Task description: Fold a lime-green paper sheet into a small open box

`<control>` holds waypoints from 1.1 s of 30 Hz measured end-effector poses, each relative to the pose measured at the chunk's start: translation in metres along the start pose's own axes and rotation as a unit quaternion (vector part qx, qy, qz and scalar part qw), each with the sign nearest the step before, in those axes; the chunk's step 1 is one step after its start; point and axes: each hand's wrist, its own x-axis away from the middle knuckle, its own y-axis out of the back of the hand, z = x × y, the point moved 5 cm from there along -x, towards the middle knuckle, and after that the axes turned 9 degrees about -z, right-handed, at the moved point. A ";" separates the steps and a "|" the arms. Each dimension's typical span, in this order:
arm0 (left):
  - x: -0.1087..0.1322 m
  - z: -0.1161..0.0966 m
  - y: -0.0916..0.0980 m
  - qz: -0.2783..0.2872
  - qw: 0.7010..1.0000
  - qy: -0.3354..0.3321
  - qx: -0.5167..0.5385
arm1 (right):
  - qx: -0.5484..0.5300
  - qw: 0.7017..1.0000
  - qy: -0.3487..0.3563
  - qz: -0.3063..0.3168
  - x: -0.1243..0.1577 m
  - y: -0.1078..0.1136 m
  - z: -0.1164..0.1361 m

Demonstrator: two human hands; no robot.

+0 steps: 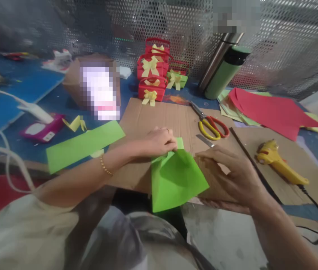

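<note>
My left hand pinches the top edge of a folded green paper piece that hangs over the near edge of a brown cardboard sheet. My right hand holds the same green paper at its right side, fingers curled along the fold. A gold bracelet circles my left wrist.
Yellow-and-red scissors and a small blade lie on the cardboard. A yellow glue gun with a black cord sits to the right. A green paper strip lies left. Red paper baskets with yellow bows, two flasks and red sheets stand behind.
</note>
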 end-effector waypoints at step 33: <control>0.007 0.013 0.007 0.007 0.999 0.008 0.051 | -0.122 0.956 0.053 0.260 -0.075 -0.046 -0.024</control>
